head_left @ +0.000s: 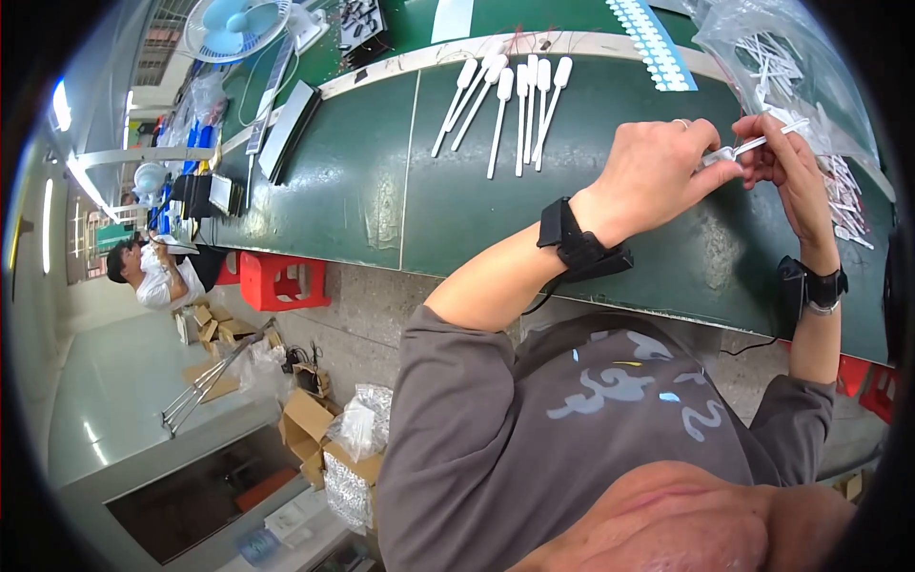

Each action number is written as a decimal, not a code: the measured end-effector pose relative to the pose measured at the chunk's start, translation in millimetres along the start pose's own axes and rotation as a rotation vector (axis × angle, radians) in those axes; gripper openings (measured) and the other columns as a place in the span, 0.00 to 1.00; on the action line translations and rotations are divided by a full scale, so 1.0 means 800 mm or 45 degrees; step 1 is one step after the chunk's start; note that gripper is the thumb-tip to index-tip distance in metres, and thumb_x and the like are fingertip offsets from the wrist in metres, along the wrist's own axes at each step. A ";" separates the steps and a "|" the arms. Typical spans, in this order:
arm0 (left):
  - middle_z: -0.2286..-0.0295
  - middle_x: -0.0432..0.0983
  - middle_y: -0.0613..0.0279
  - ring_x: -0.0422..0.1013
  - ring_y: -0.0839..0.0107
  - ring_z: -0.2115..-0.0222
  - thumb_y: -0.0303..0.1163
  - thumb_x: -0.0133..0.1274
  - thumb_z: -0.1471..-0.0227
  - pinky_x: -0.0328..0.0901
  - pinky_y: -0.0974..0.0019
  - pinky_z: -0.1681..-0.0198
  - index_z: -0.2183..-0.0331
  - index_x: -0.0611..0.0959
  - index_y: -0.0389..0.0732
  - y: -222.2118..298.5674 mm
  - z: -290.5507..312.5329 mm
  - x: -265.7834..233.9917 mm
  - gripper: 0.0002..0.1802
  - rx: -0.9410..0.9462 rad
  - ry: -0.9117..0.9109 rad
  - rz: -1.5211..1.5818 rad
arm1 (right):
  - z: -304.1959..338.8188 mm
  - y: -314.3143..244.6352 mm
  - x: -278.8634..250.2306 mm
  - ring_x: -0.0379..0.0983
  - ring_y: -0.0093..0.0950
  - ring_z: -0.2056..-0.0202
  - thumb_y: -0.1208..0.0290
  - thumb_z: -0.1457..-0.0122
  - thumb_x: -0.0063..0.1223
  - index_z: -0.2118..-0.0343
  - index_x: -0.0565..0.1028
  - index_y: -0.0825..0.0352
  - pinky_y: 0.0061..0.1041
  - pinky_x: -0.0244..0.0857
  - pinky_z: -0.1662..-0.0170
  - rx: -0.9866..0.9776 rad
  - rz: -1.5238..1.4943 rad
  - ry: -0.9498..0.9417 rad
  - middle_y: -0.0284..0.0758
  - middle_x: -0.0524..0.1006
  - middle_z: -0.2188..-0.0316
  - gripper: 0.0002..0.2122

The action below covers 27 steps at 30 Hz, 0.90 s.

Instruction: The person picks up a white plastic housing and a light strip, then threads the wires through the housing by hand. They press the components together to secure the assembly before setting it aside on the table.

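Observation:
At the right part of the green table, both hands meet around one thin white stick-shaped piece (753,145) with a wider end. My left hand (667,167) pinches the wider end between thumb and fingers. My right hand (786,172) has its fingers closed on the narrow part, whose tip sticks out past them. To the left, several white paddle-shaped pieces (500,119) with rounded heads and long thin handles lie fanned out, with fine red wires near their heads. Beyond my right hand, a pile of loose white sticks (843,200) spills beside a clear plastic bag (782,67).
A strip of light-blue and white stickers (653,43) lies at the far side. A dark flat case (290,132), a fan (236,24) and a tray of small black parts (362,29) stand at left. Beyond are a red stool (276,281), cardboard boxes (305,424) and a seated person (162,272).

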<state>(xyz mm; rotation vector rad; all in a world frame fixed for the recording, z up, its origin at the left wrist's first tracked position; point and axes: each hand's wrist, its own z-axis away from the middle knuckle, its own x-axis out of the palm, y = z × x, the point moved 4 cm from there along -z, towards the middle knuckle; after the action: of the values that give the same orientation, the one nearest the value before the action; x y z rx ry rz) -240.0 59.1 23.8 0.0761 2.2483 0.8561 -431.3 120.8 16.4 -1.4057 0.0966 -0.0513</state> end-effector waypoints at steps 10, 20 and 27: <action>0.77 0.78 0.63 0.74 0.66 0.80 0.31 0.61 0.49 0.66 0.65 0.77 0.74 0.82 0.41 -0.007 0.001 -0.002 0.06 -0.016 0.223 0.069 | 0.015 0.015 0.000 0.69 0.16 0.76 0.56 0.30 0.39 0.68 0.73 0.68 0.17 0.64 0.70 0.065 0.019 -0.212 0.28 0.71 0.78 0.19; 0.75 0.78 0.62 0.74 0.61 0.69 0.28 0.59 0.51 0.69 0.60 0.64 0.71 0.84 0.42 -0.005 -0.001 0.002 0.03 0.295 0.391 0.053 | 0.020 0.039 0.031 0.64 0.14 0.82 0.56 0.31 0.43 0.74 0.73 0.67 0.14 0.58 0.77 0.214 0.162 -0.653 0.25 0.70 0.83 0.20; 0.72 0.80 0.60 0.76 0.60 0.69 0.28 0.58 0.48 0.70 0.59 0.64 0.68 0.85 0.41 -0.011 0.002 0.021 0.04 0.214 0.164 0.194 | 0.023 0.038 0.034 0.63 0.12 0.82 0.57 0.32 0.45 0.76 0.73 0.66 0.14 0.57 0.78 0.248 0.179 -0.606 0.25 0.70 0.83 0.19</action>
<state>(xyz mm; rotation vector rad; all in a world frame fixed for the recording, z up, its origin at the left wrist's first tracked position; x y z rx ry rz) -249.9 57.8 7.7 0.2806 2.4575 0.7677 -403.0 141.1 -12.0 -1.1807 -0.2005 0.3805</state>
